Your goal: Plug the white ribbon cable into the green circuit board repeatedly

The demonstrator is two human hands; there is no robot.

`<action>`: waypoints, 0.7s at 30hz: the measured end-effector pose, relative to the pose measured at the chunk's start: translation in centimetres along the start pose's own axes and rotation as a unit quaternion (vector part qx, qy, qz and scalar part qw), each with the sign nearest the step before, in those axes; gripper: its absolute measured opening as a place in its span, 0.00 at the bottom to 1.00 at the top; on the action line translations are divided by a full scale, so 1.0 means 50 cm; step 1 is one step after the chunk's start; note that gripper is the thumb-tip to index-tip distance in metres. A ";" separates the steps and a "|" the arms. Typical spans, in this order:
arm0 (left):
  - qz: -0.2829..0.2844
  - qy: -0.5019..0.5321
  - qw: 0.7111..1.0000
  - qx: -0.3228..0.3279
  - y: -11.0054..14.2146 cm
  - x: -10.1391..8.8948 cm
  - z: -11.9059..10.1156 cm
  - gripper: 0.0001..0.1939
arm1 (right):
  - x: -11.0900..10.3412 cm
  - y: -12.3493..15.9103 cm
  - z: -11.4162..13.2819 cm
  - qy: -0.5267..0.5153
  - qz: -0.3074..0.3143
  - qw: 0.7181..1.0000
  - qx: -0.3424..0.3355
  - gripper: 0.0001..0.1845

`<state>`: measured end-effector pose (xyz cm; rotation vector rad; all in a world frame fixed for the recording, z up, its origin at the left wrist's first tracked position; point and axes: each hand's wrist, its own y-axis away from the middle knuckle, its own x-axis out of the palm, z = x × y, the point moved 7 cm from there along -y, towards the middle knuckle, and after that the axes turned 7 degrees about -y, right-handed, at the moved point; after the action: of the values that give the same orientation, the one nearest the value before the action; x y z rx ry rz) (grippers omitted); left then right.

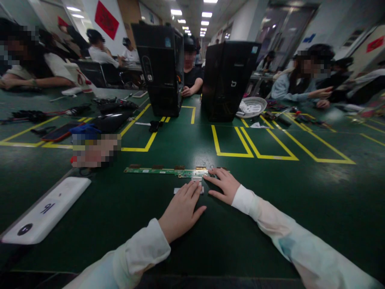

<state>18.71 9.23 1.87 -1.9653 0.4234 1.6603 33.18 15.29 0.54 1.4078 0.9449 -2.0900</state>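
Left hand (182, 208), fingers together, rests over a pale strip (176, 191); right hand (226, 185), spread, seems to steady the circuit board (150, 171) at twelve o'clock; any shift probably calls for light fingertips

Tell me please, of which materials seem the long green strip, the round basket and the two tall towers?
The strip looks like rigid circuit board: green, with copper-coloured tabs.
The basket is probably white plastic, moulded with holes.
The towers look glossy black, reflecting light; plastic or painted metal, I cannot tell.
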 end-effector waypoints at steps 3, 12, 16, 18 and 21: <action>0.014 0.003 1.000 0.020 0.002 0.005 0.006 0.32 | 0.000 0.000 0.000 -0.002 0.006 1.000 0.000 0.31; 0.056 0.018 0.998 0.034 -0.004 -0.001 0.015 0.34 | -0.005 0.001 0.001 -0.010 0.022 1.000 -0.002 0.33; 0.069 0.015 0.997 0.029 -0.008 0.000 0.010 0.35 | -0.006 0.001 -0.001 -0.016 0.026 1.000 0.004 0.33; 0.066 0.014 0.997 0.023 -0.010 -0.002 0.009 0.35 | -0.005 0.001 -0.001 -0.018 0.027 0.999 0.004 0.34; 0.056 0.016 0.998 0.014 -0.012 -0.009 0.011 0.35 | -0.005 0.000 -0.002 -0.016 0.024 1.000 0.004 0.33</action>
<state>18.52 9.98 2.37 -1.9817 0.5756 1.6832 33.35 15.34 0.76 1.3826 0.8824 -2.0783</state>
